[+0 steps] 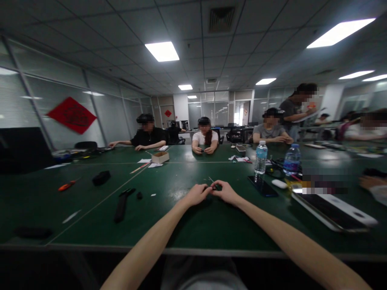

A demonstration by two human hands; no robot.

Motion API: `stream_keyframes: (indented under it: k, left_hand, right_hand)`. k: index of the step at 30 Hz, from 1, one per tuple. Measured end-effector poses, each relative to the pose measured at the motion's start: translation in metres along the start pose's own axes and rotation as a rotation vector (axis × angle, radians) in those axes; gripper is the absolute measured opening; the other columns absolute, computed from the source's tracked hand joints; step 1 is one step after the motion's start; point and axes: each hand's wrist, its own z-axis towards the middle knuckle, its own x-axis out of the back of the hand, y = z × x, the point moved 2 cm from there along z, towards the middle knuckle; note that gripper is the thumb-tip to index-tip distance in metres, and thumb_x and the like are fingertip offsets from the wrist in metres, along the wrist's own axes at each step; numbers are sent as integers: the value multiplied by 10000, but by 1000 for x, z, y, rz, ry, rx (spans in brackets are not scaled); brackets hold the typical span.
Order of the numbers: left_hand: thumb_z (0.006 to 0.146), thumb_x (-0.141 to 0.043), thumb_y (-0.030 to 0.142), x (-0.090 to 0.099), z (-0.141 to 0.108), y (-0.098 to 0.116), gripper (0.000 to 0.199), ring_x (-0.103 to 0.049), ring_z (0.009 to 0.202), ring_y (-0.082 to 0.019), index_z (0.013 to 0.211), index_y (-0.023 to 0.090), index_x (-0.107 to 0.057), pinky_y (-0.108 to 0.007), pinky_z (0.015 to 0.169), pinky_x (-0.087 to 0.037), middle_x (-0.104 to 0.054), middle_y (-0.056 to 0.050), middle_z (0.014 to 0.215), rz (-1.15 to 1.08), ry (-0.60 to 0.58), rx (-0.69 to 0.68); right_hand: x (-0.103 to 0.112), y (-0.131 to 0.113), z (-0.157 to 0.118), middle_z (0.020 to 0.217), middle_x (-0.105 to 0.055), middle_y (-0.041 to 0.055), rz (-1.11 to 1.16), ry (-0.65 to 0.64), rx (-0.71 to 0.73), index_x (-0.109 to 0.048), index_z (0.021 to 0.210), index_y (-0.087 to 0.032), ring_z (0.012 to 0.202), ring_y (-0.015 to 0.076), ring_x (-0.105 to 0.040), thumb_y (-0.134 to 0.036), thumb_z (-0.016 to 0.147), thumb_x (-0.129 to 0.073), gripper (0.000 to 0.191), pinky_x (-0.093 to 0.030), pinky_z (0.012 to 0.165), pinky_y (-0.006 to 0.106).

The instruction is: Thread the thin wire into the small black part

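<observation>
head view: the left hand (pixel 197 195) and right hand (pixel 226 192) meet at the fingertips, pinching a small dark part (pixel 215 187), too small to identify, above the green tabletop (pixel 169 225), where a slipped pinch could lose it against the dark surface.

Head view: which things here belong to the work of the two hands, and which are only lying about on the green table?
With the hands: left hand, right hand, small dark object between them, thin pin.

Lying about: orange-handled screwdriver, black phone, water bottle, cardboard box.
</observation>
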Motion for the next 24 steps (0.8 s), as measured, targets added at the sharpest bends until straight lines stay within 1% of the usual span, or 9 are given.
stream_keyframes:
  k: [2, 4, 8, 10, 17, 20, 24]
  left_hand:
    - [869, -314, 514, 1, 1, -4, 487, -536, 539, -148, 825, 142, -626, -225, 545, -333, -603, -37, 582, 48, -25, 23]
    - [873, -303, 515, 1, 2, -6, 495, -540, 544, -150, 822, 141, -624, -227, 547, -333, -604, -37, 577, 95, -34, 40]
    - [879, -294, 511, 1, 1, -5, 496, -556, 581, -157, 841, 144, -625, -232, 558, -336, -624, -50, 617, 149, -17, 31]
    - [882, -290, 506, 2, 1, -4, 496, -559, 586, -160, 840, 146, -628, -235, 556, -334, -629, -55, 628, 159, -17, 19]
    - [885, -311, 480, 2, 0, -1, 469, -548, 568, -151, 808, 150, -635, -233, 536, -317, -625, -58, 643, 163, 5, -54]
    - [877, -328, 489, 1, 0, -1, 467, -541, 562, -148, 781, 151, -636, -229, 527, -311, -622, -58, 640, 151, 11, -59]
    - [863, -348, 510, 1, -1, -1, 467, -545, 581, -154, 770, 156, -638, -230, 531, -317, -629, -62, 667, 138, 49, -51]
  right_hand:
    - [-1, -2, -2, 627, -562, -24, 17, -55, -89, -604, 945, -161, 484, 86, -480, -322, 706, -649, 292, -392, 471, 199]
    - [-2, -2, -3, 543, -508, -53, 39, -109, -154, -586, 997, -154, 397, 59, -416, -321, 724, -637, 324, -340, 394, 168]
    - [-1, -2, -4, 484, -448, -78, 68, -172, -198, -564, 1049, -159, 339, 45, -368, -347, 747, -623, 360, -276, 319, 140]
    - [-1, 0, -4, 475, -436, -79, 78, -189, -213, -564, 1050, -165, 333, 48, -368, -366, 752, -620, 364, -261, 298, 135]
    - [-3, 5, -4, 467, -422, -79, 121, -210, -229, -579, 992, -161, 323, 48, -363, -387, 742, -632, 341, -271, 277, 135]
    - [-3, 6, -4, 473, -432, -75, 125, -212, -230, -586, 976, -158, 321, 47, -364, -380, 735, -640, 332, -273, 273, 136]
    - [-2, 4, -4, 475, -443, -74, 123, -201, -231, -583, 992, -156, 326, 45, -370, -365, 740, -638, 332, -276, 279, 132]
